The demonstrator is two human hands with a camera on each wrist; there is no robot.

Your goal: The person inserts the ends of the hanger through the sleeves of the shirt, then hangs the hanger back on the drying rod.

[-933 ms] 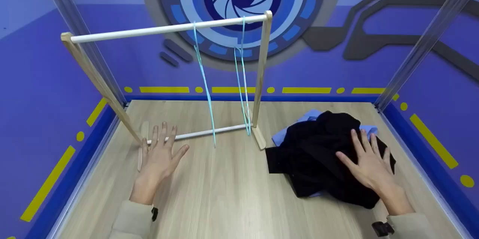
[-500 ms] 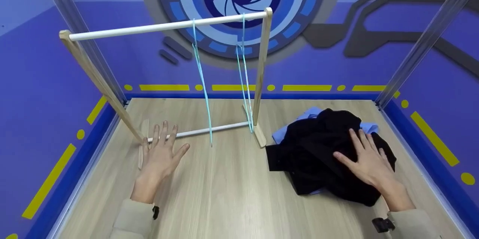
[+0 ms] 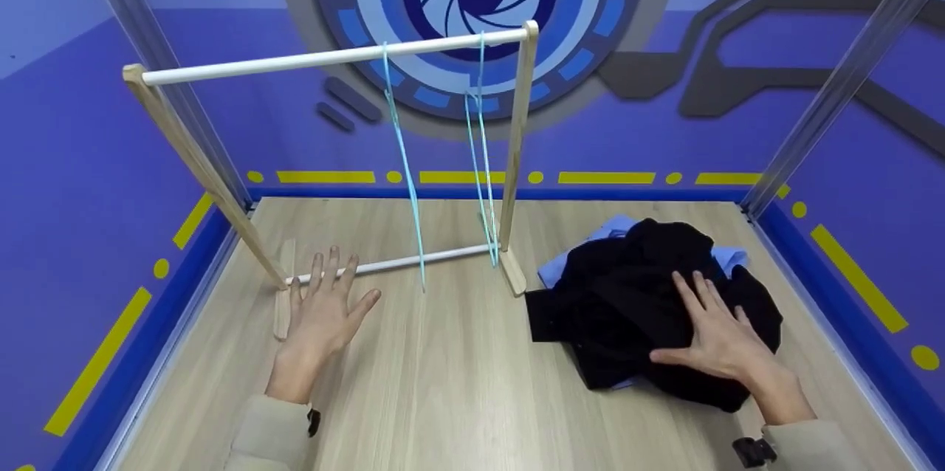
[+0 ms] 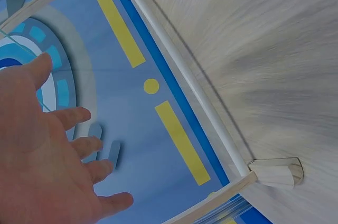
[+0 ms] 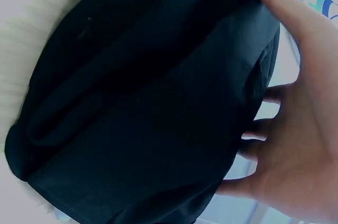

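In the head view my left hand (image 3: 322, 320) is held with fingers spread at the left foot of a small wooden garment rack, overlapping its white lower rod (image 3: 424, 258). The left wrist view shows that hand (image 4: 58, 150) gripping nothing. On the right, my right hand (image 3: 727, 342) is spread over a crumpled heap of black cloth (image 3: 627, 301), its thumb pointing left. Close up in the right wrist view, the black cloth (image 5: 153, 97) fills the middle, with the fingers of the right hand (image 5: 296, 134) straight along its edge. Light blue fabric (image 3: 731, 258) peeks out from under the heap.
Two thin light-blue hangers, one nearer the middle (image 3: 410, 183) and one by the right post (image 3: 487, 183), hang from the rack's white top rod (image 3: 295, 61). The wooden table (image 3: 443, 397) is bounded by purple-blue panels (image 3: 627, 139) at the back and sides.
My right hand has shifted slightly left and down over the black cloth, its thumb swinging outward. The left hand has moved a little right. Rack and cloth look unchanged.
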